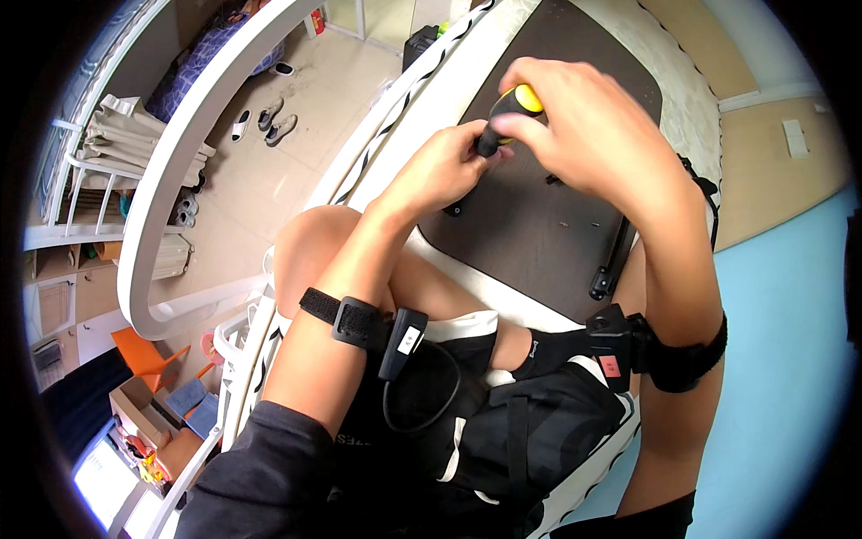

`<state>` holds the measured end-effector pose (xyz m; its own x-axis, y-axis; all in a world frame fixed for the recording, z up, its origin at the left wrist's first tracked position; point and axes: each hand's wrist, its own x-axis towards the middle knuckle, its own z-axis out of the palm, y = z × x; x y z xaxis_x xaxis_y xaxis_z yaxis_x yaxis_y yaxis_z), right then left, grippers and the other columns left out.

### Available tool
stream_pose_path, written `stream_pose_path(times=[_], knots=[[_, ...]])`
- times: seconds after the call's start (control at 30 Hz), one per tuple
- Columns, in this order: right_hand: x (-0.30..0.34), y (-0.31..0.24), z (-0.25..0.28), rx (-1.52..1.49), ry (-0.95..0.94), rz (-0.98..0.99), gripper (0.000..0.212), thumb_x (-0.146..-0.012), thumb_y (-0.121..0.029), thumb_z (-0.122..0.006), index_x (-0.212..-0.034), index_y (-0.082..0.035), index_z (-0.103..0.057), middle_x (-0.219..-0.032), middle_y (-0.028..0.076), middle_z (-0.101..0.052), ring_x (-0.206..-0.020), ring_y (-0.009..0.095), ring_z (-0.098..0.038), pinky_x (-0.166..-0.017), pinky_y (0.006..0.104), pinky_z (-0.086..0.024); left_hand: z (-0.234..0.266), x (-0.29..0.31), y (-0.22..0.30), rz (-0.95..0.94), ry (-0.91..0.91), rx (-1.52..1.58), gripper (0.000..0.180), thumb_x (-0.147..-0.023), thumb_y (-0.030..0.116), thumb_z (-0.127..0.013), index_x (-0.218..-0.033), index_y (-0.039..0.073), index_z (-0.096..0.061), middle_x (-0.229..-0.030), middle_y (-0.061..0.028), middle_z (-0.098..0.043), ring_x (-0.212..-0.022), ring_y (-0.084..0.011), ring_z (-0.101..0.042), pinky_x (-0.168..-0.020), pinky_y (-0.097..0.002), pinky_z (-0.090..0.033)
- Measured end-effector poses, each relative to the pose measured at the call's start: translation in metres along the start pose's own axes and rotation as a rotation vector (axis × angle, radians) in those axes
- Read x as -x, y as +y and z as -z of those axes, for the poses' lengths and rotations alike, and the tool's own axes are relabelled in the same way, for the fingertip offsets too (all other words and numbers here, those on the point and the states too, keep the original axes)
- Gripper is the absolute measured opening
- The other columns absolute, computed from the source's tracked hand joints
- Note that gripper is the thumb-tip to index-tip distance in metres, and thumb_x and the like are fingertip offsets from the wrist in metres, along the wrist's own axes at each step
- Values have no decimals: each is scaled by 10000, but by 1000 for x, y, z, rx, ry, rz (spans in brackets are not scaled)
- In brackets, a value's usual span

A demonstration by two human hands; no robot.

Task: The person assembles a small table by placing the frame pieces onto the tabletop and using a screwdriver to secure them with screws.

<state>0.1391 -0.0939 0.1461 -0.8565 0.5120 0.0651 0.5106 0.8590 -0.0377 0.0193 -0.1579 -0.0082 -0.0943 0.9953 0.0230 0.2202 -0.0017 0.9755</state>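
A screwdriver with a black and yellow handle slants down over a dark brown board. My right hand is wrapped round its handle from above, the thumb along the near side. Closed fingers of my left hand pinch at the screwdriver's lower end, near the board's left edge; its tip is hidden behind them. A black bracket shows just below my left hand. On the board lie a small black part and two tiny screw-like pieces. A black folding leg runs along its right side.
The board lies on a pale mattress, partly across my bare legs. A curved white rail stands at the left, above a tiled floor with several shoes. Strapped black devices with a cable sit on my forearms. A blue wall is at right.
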Motion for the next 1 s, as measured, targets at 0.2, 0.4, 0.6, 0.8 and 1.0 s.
stream_pose_path(times=[0.2, 0.4, 0.6, 0.8, 1.0], knots=[[-1, -15, 2, 74, -41, -169, 377, -869, -346, -625, -750, 5, -696, -735, 226, -658, -760, 383, -673, -708, 431, -545, 0, 3, 4, -113, 4, 46, 277, -841, 124, -704, -1084, 11, -633, -766, -80, -614, -719, -144, -544, -693, -320, -457], [-1, -15, 8, 113, -135, -237, 171, -834, -155, -666, -885, 9, -676, -881, 225, -664, -882, 387, -656, -756, 447, -535, -2, 0, 9, -235, 72, 201, 375, -816, 133, -746, -1129, -25, -616, -979, -76, -686, -878, -150, -614, -838, -299, -483], [11, -4, 0, -9, 120, 30, 358, -877, -341, -629, -862, 14, -674, -749, 200, -657, -745, 379, -670, -677, 425, -544, 4, -1, 11, -87, -7, 169, 356, -812, 91, -746, -1122, -19, -610, -1039, -85, -667, -980, -147, -608, -906, -304, -467], [13, 7, -5, 62, 121, 27, 375, -856, -348, -646, -963, 11, -644, -839, 198, -658, -871, 365, -662, -743, 427, -530, 2, 3, 11, -145, 52, 301, 392, -826, 79, -744, -1163, -12, -567, -1112, -73, -641, -1063, -155, -595, -986, -333, -453], [7, -5, 13, 177, -115, -167, 369, -834, -363, -675, -922, -6, -657, -756, 193, -660, -738, 369, -666, -661, 421, -539, -4, 3, 14, -295, 98, 197, 384, -805, 51, -752, -1147, 0, -583, -1060, -86, -665, -993, -158, -634, -936, -296, -489]])
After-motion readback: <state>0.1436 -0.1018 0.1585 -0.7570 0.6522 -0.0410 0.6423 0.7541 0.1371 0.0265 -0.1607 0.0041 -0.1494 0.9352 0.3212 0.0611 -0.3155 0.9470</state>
